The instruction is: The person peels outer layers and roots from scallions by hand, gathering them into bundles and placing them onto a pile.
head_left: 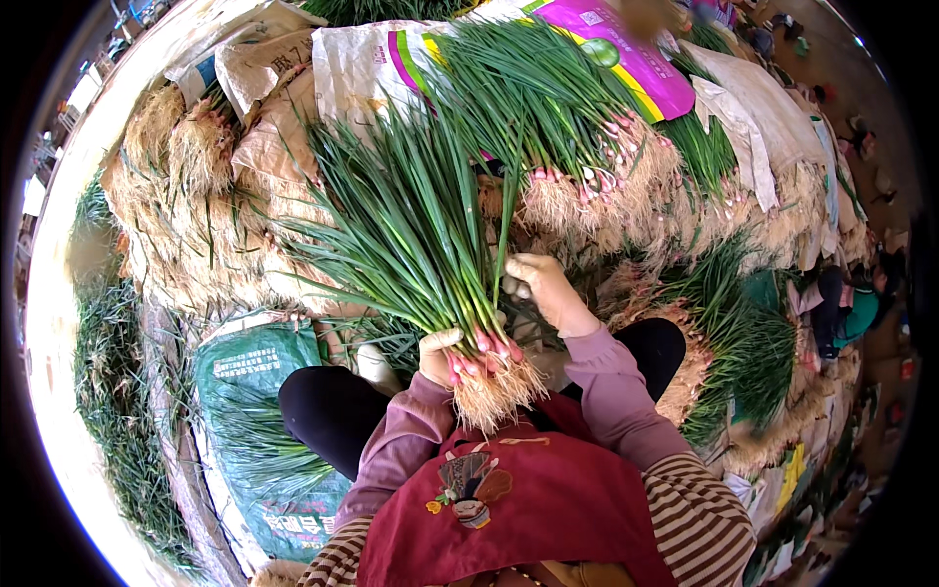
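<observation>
Before far root-fringed stacks, holds a spring onion bunch between the left hand, clasped round its bulb end, and the right hand, pinching an outer leaf, slanting its long axis from near roots to far-left leaf tips.

From where I stand, the person sits with knees spread, the left knee and right knee bent out to either side. Both forearms reach forward and inward from the body. The left hand is closed in a grip, its thumb laid across the top. The right hand is farther from the chest, with its wrist angled inward and its fingers curled; I can't make out whether their tips meet the thumb.
</observation>
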Action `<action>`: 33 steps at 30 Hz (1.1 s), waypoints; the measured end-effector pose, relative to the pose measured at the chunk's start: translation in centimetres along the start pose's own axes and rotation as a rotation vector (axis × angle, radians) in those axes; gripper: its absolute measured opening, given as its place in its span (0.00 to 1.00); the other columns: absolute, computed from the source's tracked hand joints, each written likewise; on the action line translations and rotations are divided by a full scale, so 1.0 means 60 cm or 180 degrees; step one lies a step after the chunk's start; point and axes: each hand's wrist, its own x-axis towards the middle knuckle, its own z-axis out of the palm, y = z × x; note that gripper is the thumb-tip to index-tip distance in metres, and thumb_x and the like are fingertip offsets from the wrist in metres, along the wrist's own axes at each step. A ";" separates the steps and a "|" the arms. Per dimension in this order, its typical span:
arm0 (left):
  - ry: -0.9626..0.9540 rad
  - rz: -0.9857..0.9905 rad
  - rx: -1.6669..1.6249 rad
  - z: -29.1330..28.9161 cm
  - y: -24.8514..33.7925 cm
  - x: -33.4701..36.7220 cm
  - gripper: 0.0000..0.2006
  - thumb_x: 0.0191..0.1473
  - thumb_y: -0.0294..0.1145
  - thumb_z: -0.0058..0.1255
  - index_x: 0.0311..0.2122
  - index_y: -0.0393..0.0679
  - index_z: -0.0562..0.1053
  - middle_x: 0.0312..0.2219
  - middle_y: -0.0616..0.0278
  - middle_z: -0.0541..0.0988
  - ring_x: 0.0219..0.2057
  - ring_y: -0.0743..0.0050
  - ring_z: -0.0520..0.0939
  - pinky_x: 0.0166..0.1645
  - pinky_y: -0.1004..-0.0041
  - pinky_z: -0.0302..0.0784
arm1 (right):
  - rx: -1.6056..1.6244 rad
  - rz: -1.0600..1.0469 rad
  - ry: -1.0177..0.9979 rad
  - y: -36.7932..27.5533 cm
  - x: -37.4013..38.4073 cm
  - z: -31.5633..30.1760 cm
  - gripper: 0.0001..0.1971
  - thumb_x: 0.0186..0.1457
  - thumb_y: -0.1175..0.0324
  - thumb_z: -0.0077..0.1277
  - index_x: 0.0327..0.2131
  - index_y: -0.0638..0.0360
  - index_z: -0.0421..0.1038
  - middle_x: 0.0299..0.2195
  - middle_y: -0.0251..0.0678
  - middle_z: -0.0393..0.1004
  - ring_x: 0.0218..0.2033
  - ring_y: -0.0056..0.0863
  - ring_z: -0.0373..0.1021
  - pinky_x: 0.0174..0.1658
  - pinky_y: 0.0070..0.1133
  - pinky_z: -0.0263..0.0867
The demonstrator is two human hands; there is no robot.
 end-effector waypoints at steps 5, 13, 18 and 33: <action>-0.0162 -0.0021 0.0105 -0.013 0.004 -0.009 0.24 0.45 0.41 0.51 0.37 0.25 0.69 0.34 0.28 0.73 0.39 0.31 0.74 0.39 0.58 0.76 | 0.0182 0.0117 -0.0142 0.032 0.030 -0.001 0.09 0.55 0.66 0.48 0.31 0.62 0.72 0.17 0.23 0.64 0.16 0.13 0.54 0.23 0.13 0.53; 0.0307 0.0133 0.0258 0.014 -0.005 -0.002 0.26 0.43 0.41 0.52 0.41 0.27 0.67 0.34 0.45 0.73 0.36 0.43 0.78 0.43 0.47 0.71 | -0.4912 0.0043 -0.0042 0.062 -0.001 -0.071 0.10 0.47 0.67 0.52 0.27 0.66 0.73 0.27 0.49 0.75 0.29 0.43 0.75 0.31 0.30 0.69; 0.0272 0.0141 0.0263 0.023 -0.006 0.005 0.28 0.43 0.41 0.51 0.45 0.27 0.66 0.36 0.37 0.74 0.38 0.37 0.76 0.46 0.47 0.70 | -0.1209 -0.0168 -0.0341 -0.004 -0.026 -0.038 0.15 0.58 0.63 0.48 0.38 0.68 0.73 0.28 0.29 0.73 0.28 0.17 0.65 0.35 0.17 0.62; 0.0109 0.0140 0.0424 0.045 0.015 -0.008 0.31 0.40 0.31 0.55 0.50 0.33 0.59 0.23 0.54 0.74 0.30 0.52 0.80 0.42 0.47 0.74 | -0.3705 0.0751 0.4048 -0.085 -0.305 -0.429 0.17 0.55 0.60 0.45 0.40 0.66 0.74 0.32 0.49 0.75 0.31 0.35 0.71 0.35 0.28 0.65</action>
